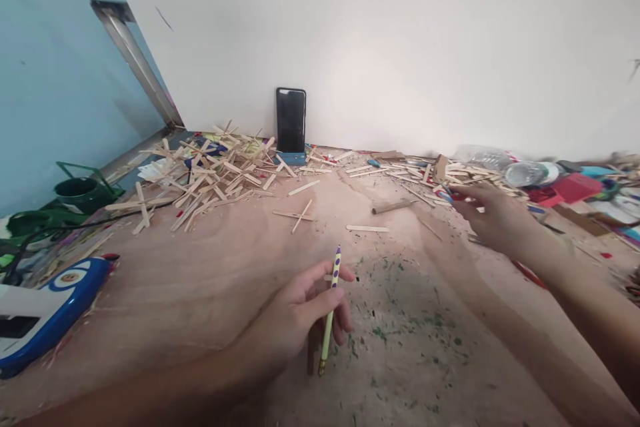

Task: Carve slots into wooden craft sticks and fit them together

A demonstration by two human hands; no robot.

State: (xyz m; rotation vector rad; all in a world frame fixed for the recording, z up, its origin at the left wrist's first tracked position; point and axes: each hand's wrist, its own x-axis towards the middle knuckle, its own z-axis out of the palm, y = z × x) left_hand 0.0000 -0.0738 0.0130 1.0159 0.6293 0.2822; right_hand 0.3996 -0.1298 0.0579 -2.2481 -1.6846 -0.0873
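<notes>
My left hand (313, 307) pinches a pale yellow pencil (328, 330) with purple dots between thumb and fingers. The pencil's tip points away from me and its eraser end towards me, above the wooden table (200, 293). Over on the right, my right hand (487, 213) reaches to the edge of a heap of wooden craft sticks (470, 173). Its fingertips are bent together at a small red, white and blue item (443, 195), largely hidden by them. Ahead of the pencil lie a crossed pair of craft sticks (295, 216) and a single craft stick (367, 229).
Many stick crosses (220, 173) are heaped at the back left. A phone (291, 120) leans upright against the white wall (380, 47). A brown rod (393, 207) lies mid-table. A blue-and-white device (55, 313) sits at left, a plastic bottle (533, 173) and red box (575, 188) at right.
</notes>
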